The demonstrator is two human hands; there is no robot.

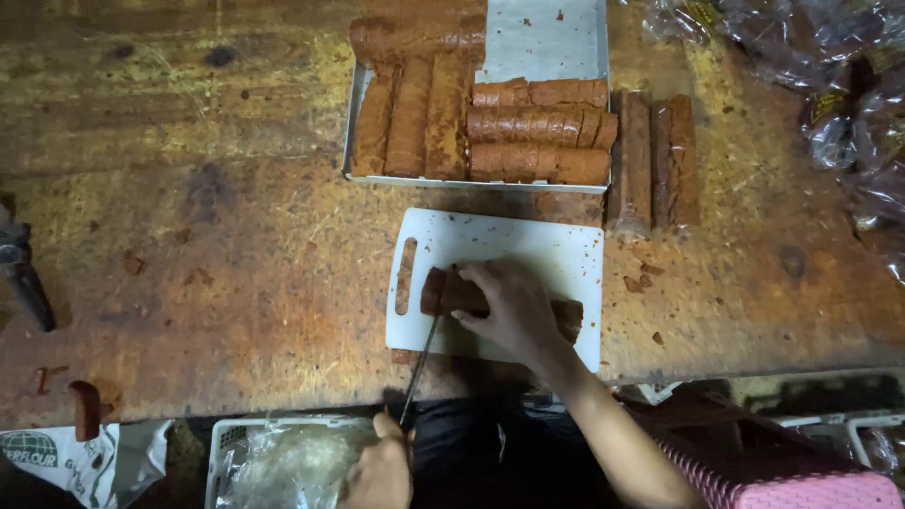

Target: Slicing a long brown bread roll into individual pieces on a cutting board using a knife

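Observation:
A brown log-shaped roll (451,291) lies across a white cutting board (528,247) on a worn wooden table. My right hand (510,307) presses down on the middle of the roll and covers part of it. My left hand (381,467), at the table's near edge, grips the handle of a thin knife (421,366). The blade reaches up to the roll's left end, just left of my right fingers.
A metal tray (542,38) behind the board holds several brown rolls, some sliced. Three more rolls (655,158) lie on the table to its right. Plastic bags (848,113) fill the top right. A white crate (224,435), a pink basket (801,485) and a dark tool (24,278) are nearby.

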